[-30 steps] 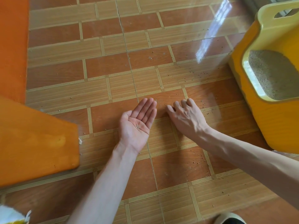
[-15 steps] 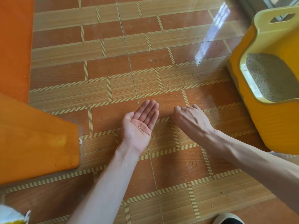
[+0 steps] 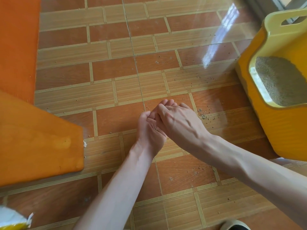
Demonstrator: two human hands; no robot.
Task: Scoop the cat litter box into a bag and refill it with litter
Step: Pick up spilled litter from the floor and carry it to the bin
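A yellow litter box (image 3: 280, 130) stands on the tiled floor at the right, with grey litter (image 3: 282, 80) inside its opening. Loose litter grains (image 3: 203, 115) lie scattered on the tiles in front of it. My left hand (image 3: 147, 128) is held palm up and cupped just above the floor, with a few grains in the palm. My right hand (image 3: 180, 122) lies across it, back toward the camera, its fingers over the left palm; the fingertips are hidden.
An orange mat (image 3: 33, 140) covers the floor at the left, and a second orange surface (image 3: 16, 39) runs along the far left. A white and yellow bag corner (image 3: 11, 219) shows at the bottom left. A shoe tip (image 3: 235, 226) is at the bottom right.
My right hand left the floor beside the left hand and moved left over the left palm. The left fingers curled up into a cup.
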